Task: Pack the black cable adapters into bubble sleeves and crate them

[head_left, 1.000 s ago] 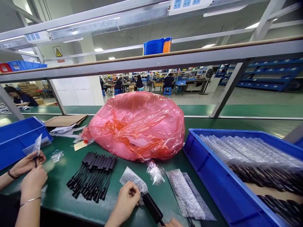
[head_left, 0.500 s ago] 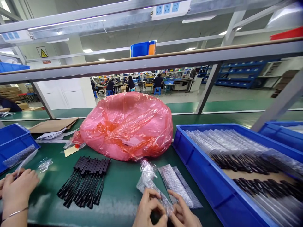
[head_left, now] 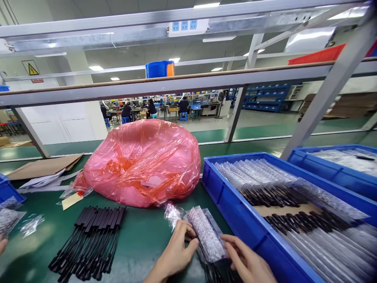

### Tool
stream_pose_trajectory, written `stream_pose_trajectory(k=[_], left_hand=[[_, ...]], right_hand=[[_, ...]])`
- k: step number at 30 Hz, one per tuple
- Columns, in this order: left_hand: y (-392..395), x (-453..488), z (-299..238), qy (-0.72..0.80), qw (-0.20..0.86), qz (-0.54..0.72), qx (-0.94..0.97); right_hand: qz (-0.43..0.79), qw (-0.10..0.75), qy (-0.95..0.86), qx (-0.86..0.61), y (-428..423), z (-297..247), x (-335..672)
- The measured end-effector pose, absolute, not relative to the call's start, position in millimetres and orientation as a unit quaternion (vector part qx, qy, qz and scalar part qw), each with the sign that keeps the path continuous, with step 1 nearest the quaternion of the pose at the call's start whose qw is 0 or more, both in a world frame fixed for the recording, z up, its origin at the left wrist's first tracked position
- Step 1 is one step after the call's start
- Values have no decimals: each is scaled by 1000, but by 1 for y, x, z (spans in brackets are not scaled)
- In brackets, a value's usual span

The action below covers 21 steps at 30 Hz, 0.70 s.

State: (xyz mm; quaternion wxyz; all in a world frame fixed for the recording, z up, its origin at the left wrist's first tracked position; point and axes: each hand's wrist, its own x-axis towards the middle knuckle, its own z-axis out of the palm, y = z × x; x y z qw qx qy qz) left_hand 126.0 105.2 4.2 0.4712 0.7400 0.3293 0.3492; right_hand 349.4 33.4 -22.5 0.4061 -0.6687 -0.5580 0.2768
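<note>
A clear bubble-wrap bag [head_left: 206, 236] lies on the green tabletop in front of me, over another clear bag [head_left: 214, 223]. Thin black cables [head_left: 212, 274] come out at its near end. My left hand [head_left: 178, 248] has curled fingers at the bag's left edge, thumb toward me. On the opposite edge rest the fingertips of my right hand [head_left: 250, 259]. Both hands hold the bag from its sides. Just beyond my left fingers sits crumpled clear plastic [head_left: 173, 215]. To the left lies a row of black rectangular modules with cables [head_left: 100, 221].
A large pink plastic bag [head_left: 141, 165] stands behind. At right is a blue bin [head_left: 244, 232] of wrapped cables, with a second blue bin [head_left: 312, 165] beyond. Another person's hand [head_left: 2, 244] shows at the left edge. A shelf rail [head_left: 176, 84] crosses above.
My view has turned right. The bubble-wrap bag has moved from between my pinched fingers onto the bags beside it, and my hands are farther apart. The other person's hands have mostly left view.
</note>
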Motion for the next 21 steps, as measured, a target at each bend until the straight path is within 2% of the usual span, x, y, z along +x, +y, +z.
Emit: stream_pose_trajectory(k=[3, 9, 17, 21], left_hand=[[110, 131, -1, 329, 468, 365, 735], [118, 135, -13, 364, 509, 388, 677], [126, 139, -38, 330, 583, 413, 617], [129, 139, -36, 347, 566, 434, 608]], right_hand=[[191, 399, -567, -695, 64, -24, 362], [226, 363, -570, -701, 110, -22, 361], [189, 301, -627, -694, 103, 8, 323], [141, 245, -640, -715, 99, 8, 295]])
